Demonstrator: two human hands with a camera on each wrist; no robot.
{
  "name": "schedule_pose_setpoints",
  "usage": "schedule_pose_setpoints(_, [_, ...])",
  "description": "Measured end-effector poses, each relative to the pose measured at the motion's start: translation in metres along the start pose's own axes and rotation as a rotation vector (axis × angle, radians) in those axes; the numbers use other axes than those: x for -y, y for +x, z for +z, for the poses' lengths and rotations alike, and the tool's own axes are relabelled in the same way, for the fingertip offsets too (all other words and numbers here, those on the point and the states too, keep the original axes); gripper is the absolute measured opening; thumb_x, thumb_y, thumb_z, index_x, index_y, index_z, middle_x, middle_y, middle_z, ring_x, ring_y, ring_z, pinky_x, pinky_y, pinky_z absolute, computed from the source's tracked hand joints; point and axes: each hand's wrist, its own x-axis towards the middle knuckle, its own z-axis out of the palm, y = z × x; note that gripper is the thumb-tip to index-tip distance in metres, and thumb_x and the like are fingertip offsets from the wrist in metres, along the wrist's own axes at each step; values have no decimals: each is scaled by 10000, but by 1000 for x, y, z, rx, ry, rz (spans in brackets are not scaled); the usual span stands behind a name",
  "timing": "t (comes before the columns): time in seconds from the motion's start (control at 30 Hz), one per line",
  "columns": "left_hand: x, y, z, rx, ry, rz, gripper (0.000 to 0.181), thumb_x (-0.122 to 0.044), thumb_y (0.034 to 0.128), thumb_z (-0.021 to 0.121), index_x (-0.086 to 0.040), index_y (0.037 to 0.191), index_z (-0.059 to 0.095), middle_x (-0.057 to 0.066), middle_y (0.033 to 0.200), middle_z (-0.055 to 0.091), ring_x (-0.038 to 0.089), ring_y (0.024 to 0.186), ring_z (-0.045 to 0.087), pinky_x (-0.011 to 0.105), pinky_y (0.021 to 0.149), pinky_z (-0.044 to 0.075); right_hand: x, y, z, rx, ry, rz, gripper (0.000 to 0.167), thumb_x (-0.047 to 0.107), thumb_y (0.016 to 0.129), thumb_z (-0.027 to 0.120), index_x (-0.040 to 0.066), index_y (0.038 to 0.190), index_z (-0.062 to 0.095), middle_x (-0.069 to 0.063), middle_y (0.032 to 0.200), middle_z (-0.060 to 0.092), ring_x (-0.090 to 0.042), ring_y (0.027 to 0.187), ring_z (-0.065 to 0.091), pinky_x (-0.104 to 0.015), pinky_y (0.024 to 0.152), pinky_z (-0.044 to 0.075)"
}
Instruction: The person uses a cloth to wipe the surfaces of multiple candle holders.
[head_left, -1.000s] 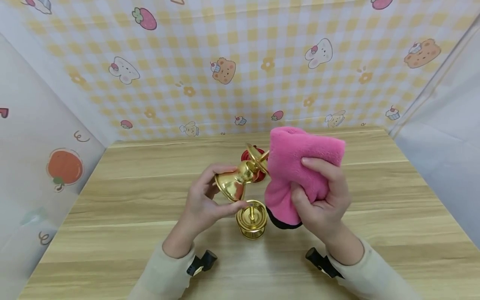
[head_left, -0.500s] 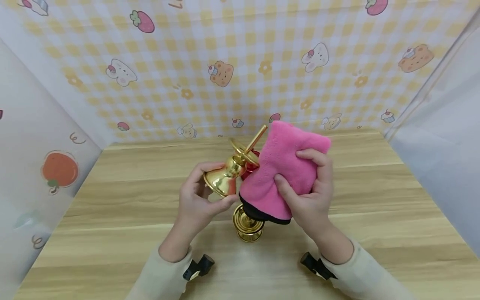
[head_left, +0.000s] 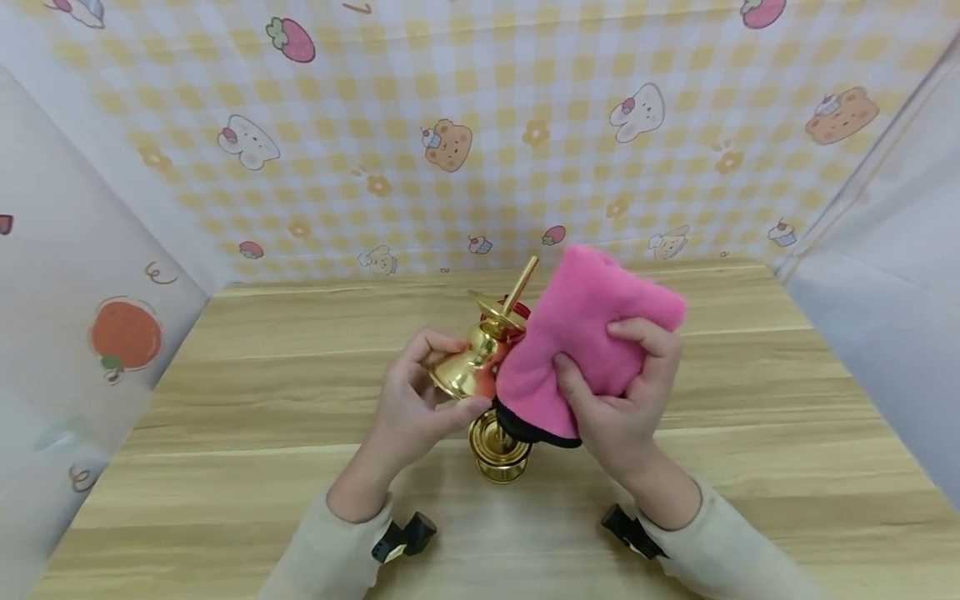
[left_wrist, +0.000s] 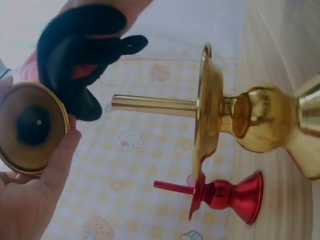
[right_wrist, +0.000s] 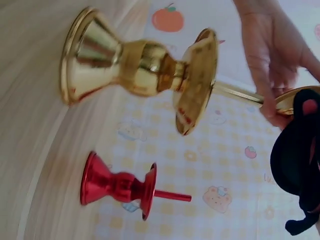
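Note:
My left hand [head_left: 408, 404] grips a gold candlestick [head_left: 474, 367] by its flared base, tilted so its pin points up and right. In the left wrist view the underside of that base [left_wrist: 49, 142] shows. A pink plush cloth [head_left: 577, 333] with a black underside is bunched in my right hand [head_left: 633, 417] and lies against the candlestick's right side, partly covering it. Below the hands a second gold candlestick [head_left: 501, 471] stands upright on the table, its top partly hidden by the cloth. Behind stands a smaller red candlestick [left_wrist: 225, 194], mostly hidden in the head view.
The wooden table [head_left: 262, 375] spreads around the hands. At its back hangs a yellow checked curtain [head_left: 337, 150] with cartoon prints, and pale sheets [head_left: 885, 275] close off both sides. The standing gold candlestick sits close beneath both hands.
The cloth has moved from the upper part of the held candlestick down and left to its body, leaving the pin uncovered. Both hands shifted left, then slightly back right. Both holds continue.

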Motion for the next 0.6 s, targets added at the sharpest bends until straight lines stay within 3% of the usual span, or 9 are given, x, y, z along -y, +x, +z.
schedule_pose_setpoints(0.07, [-2, -2, -1, -20, -18, 6, 566, -135, 819, 802, 191, 1100, 434, -92, 1109, 683, 61, 949, 676, 204, 781, 594, -4, -4, 3, 9, -3, -78, 541, 196, 842, 788, -140, 987, 389, -90, 1125, 523, -183, 1010, 573, -232, 880, 503])
schedule_pose_setpoints(0.17, [-3, -4, -1, -51, -45, 3, 495, -184, 822, 809, 93, 1087, 496, -71, 1111, 689, 70, 949, 671, 193, 784, 589, -10, -8, 3, 95, -71, -203, 407, 182, 884, 743, -92, 938, 447, -147, 973, 560, -187, 907, 585, -223, 861, 511])
schedule_pose_setpoints(0.33, [-1, -3, 2, -64, -65, -35, 420, -204, 823, 815, -62, 1091, 524, -68, 1114, 685, 77, 961, 663, 205, 786, 592, -10, -7, -5, 289, -243, -356, 203, 175, 962, 631, 13, 842, 610, -139, 782, 572, -234, 716, 540, -284, 657, 510])
schedule_pose_setpoints(0.6, [2, 0, 7, -134, -73, -38, 391, -93, 794, 814, -95, 1083, 550, -68, 1085, 692, 82, 948, 672, 230, 792, 600, -10, 14, -6, 435, -230, -523, 40, 67, 943, 647, 41, 942, 678, -204, 943, 609, -321, 859, 570, -374, 730, 521])
